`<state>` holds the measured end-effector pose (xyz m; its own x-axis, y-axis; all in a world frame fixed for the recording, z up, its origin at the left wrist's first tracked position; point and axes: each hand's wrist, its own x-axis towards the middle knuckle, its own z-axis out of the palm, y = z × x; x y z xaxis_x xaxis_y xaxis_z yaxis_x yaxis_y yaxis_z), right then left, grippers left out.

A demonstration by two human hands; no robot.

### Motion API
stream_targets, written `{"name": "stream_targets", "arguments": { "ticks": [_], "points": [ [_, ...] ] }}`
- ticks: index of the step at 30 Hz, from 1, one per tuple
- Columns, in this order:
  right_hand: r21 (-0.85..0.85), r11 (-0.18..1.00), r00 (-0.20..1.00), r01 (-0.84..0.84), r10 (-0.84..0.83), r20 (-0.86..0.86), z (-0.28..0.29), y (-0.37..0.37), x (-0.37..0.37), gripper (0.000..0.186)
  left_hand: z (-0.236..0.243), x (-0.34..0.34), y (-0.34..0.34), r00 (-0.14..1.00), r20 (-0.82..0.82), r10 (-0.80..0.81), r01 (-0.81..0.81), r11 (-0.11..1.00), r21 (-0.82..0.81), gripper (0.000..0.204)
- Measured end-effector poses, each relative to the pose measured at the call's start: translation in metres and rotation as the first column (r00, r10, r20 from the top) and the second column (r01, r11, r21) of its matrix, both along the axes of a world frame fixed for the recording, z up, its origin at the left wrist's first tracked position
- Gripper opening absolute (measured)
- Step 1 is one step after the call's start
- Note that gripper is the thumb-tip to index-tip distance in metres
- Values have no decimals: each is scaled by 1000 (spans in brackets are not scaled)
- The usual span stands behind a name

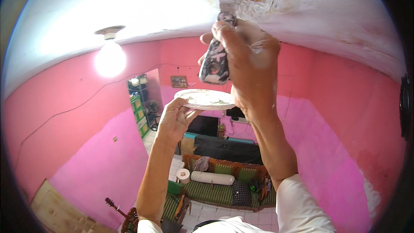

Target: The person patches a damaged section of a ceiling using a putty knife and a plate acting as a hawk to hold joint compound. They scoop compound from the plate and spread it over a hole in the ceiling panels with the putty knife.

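Observation:
Raised to the ceiling point(327, 4), my right hand point(252, 54) is closed around the dark, white-smeared handle of a putty knife point(214, 67). Its blade is blurred and lies at a rough patch point(271, 4) where white paste surrounds torn, orange-brown edges. Lower and to the left, my left hand point(173, 121) grips a round white plate point(207, 106) by its edge, fingers underneath. White paste point(209, 97) is spread over the plate's top. White smears also mark the back of my right hand.
A lit bulb point(110, 58) hangs from the ceiling at left, with a cable point(86, 98) along the pink wall. Far below stand a green-striped wooden sofa point(202, 192) with a white bolster point(212, 177), a white tub point(183, 175), a guitar point(115, 207) and a television point(203, 126).

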<state>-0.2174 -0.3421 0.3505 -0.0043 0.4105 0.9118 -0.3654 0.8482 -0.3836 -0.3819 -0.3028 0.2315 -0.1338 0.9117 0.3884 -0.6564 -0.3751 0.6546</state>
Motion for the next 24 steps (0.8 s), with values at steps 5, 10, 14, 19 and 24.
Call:
{"name": "stream_targets", "arguments": {
  "ticks": [5, 10, 14, 19, 24],
  "points": [
    [-119, 972, 969, -205, 218, 115, -24, -21, -13, 25, -13, -12, -17, 1000, 1, -7, 7, 997, 72, 27],
    [-204, 965, 915, -166, 228, 332, -65, -7, -17, 28, -56, -40, -32, 999, 10, -53, 53, 998, 32, 33],
    [-318, 943, 831, -103, 257, 493, -119, 30, -16, 28, -99, -47, -55, 982, 84, 167, -155, 979, -131, 42],
    [-616, 778, 689, -124, 514, 511, -184, 80, -22, 30, -165, -54, -51, 965, 104, 242, -225, 962, -155, 35],
    [-697, 715, 596, -51, 582, 554, -206, 117, -45, 30, -198, -71, -42, 926, 246, 286, -246, 952, -181, 52]
  ]
}}
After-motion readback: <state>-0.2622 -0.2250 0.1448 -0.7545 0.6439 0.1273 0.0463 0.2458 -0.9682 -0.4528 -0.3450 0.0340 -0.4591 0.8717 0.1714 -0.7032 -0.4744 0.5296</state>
